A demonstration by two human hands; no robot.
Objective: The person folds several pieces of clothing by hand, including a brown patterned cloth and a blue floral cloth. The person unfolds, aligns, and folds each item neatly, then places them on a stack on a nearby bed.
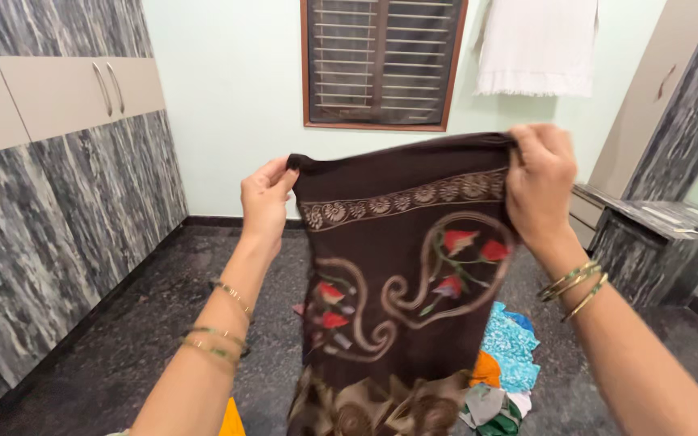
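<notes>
— Closest to you, what's that hanging down?

— Brown cloth (pixel 401 266), the biggest thing before me. It hangs in the air between my two hands, top edge stretched across, lower end dropping out of sight at the bottom. It has a pale scrolling pattern, a border band of round motifs and small red flowers.

— And behind it?

— Dark speckled floor (pixel 123 339), then the grey marbled wardrobe (pixel 50 210) along the left wall, with two curved handles.

— Anything on the floor?

— A heap of clothes (pixel 504 371) just behind the cloth: turquoise, orange, green, white.

— Your hands?

— Left hand (pixel 266 198) pinches the top left corner, fingers closed on the fabric. Right hand (pixel 540 184) is clamped over the top right corner, a bit higher.

— Smaller things?

— Thin bangles (pixel 575 284) on my right wrist, and more on the left.
</notes>
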